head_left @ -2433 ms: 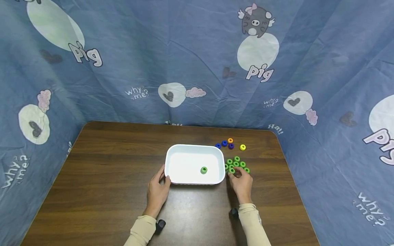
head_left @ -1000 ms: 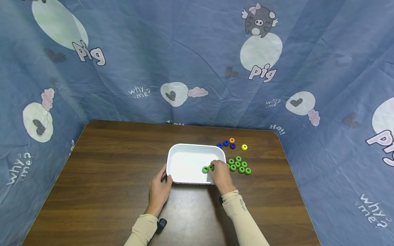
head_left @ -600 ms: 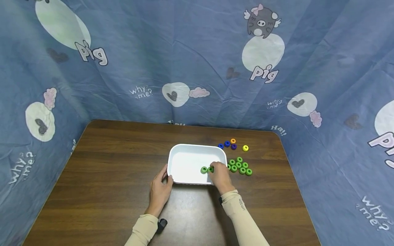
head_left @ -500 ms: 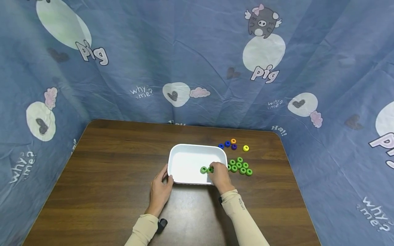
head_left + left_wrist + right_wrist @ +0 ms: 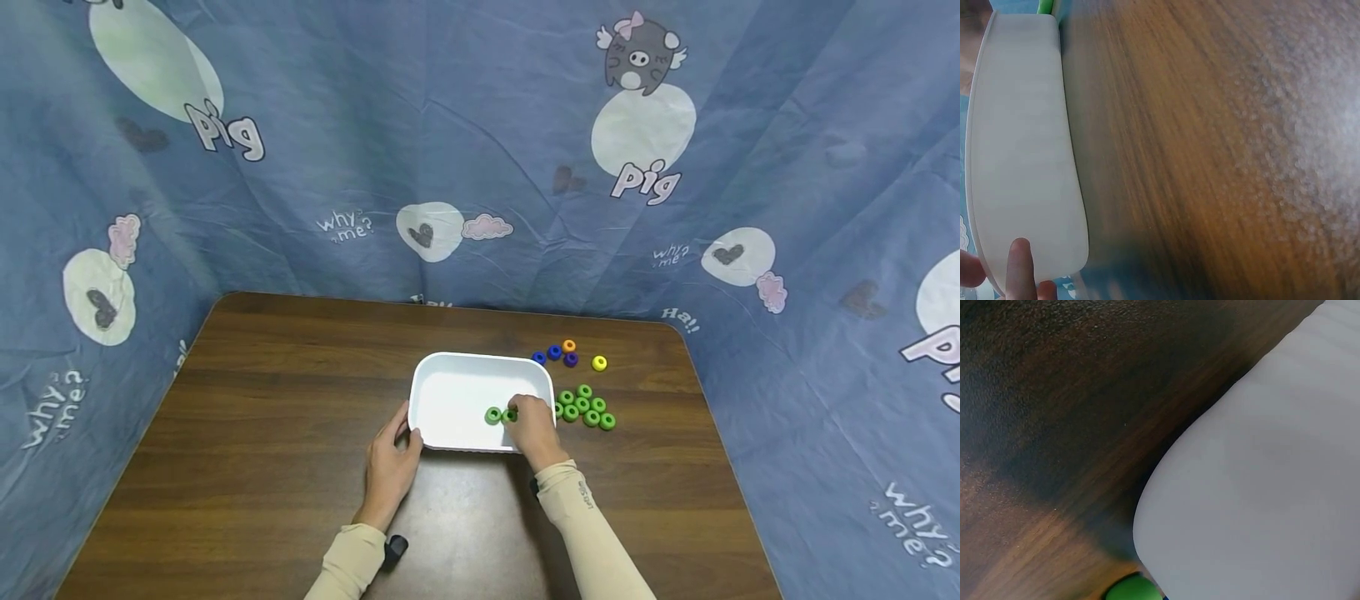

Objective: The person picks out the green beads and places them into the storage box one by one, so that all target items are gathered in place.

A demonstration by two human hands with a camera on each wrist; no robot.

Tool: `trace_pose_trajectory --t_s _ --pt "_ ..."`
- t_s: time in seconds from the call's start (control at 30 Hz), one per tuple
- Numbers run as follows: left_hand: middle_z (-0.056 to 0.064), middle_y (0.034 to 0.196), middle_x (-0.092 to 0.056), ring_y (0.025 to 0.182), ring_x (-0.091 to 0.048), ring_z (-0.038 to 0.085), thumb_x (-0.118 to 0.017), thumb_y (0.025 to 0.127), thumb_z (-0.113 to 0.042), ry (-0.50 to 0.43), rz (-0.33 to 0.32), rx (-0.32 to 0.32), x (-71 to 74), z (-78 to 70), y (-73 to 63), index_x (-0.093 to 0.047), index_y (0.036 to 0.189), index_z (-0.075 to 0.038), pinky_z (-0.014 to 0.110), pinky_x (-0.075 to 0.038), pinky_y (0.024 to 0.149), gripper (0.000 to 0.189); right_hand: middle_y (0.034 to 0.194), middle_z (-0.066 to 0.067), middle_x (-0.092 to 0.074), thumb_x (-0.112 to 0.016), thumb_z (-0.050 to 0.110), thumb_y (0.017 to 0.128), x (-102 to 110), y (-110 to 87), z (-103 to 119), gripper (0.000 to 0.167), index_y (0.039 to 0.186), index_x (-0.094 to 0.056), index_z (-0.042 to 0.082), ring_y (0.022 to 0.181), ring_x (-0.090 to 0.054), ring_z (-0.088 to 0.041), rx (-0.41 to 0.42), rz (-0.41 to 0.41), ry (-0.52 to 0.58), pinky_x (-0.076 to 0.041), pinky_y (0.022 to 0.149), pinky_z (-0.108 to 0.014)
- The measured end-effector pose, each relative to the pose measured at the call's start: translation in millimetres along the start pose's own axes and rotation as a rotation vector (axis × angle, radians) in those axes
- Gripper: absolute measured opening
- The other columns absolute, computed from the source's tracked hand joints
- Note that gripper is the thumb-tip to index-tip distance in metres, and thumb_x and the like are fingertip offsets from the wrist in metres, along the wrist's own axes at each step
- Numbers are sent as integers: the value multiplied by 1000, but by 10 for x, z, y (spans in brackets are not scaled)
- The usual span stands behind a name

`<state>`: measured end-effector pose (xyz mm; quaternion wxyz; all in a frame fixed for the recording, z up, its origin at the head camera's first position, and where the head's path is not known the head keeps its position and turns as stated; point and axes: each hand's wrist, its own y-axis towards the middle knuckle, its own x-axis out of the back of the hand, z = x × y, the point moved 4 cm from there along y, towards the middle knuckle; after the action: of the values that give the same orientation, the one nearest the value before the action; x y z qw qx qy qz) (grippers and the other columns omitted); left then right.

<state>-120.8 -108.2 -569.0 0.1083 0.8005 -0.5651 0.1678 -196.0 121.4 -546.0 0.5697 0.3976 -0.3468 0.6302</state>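
A white rectangular tray (image 5: 450, 392) sits on the wooden table, and my left hand (image 5: 390, 471) holds its front left corner. In the left wrist view a straight finger (image 5: 1020, 265) presses the tray's outer wall (image 5: 1025, 144). My right hand (image 5: 534, 429) reaches over the tray's right side and pinches a green ring-shaped bead (image 5: 509, 416), partly hidden by the fingers. Just left of it, another green bead (image 5: 492, 416) lies on the tray floor. The right wrist view shows the tray's outside (image 5: 1260, 487) but not the fingers.
Several green beads (image 5: 582, 405) are grouped right of the tray. Behind them are two blue beads (image 5: 554, 352), a purple bead (image 5: 571, 360), an orange bead (image 5: 568, 346) and a yellow bead (image 5: 599, 363). A blue printed cloth (image 5: 337, 167) hangs behind the table (image 5: 262, 467).
My right hand has carried a green bead from the group into the tray. Both green beads there have then shifted slightly left. My left hand stays at its corner.
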Motion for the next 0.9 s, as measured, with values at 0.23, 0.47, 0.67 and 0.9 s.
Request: trace_pose_trajectory --t_s 0.23,0.47,0.67,0.9 --pt "18 143 -59 128 -62 33 -61 93 -9 -1 -1 -1 -14 -11 5 -53 144 -3 47 -48 112 52 93 -13 -76 -79 2 76 -14 4 -13 15 90 -75 4 87 -72 -31 -12 9 -2 -59 77 -41" --pt "17 144 -59 128 -62 34 -62 93 -10 4 3 6 -8 -1 0 -54 144 -3 47 -48 112 52 95 -15 -77 -79 2 74 20 -16 -6 21 95 -76 2 90 -72 -34 15 -27 8 -59 81 -43" --pt "18 143 -59 128 -62 34 -62 93 -9 -3 2 -2 -1 6 -7 -54 143 -3 47 -48 112 51 99 -18 -77 -80 8 78 192 -30 -22 25 100 -75 -2 93 -72 -35 42 -136 124 -59 84 -47" --pt "18 141 -61 125 -64 34 -62 93 -8 17 -17 -17 -9 13 10 -55 143 -4 46 -49 110 51 103 -19 -76 -77 16 85 545 -44 -260 27 107 -75 1 89 -73 -32 -107 -232 249 -61 76 -45"
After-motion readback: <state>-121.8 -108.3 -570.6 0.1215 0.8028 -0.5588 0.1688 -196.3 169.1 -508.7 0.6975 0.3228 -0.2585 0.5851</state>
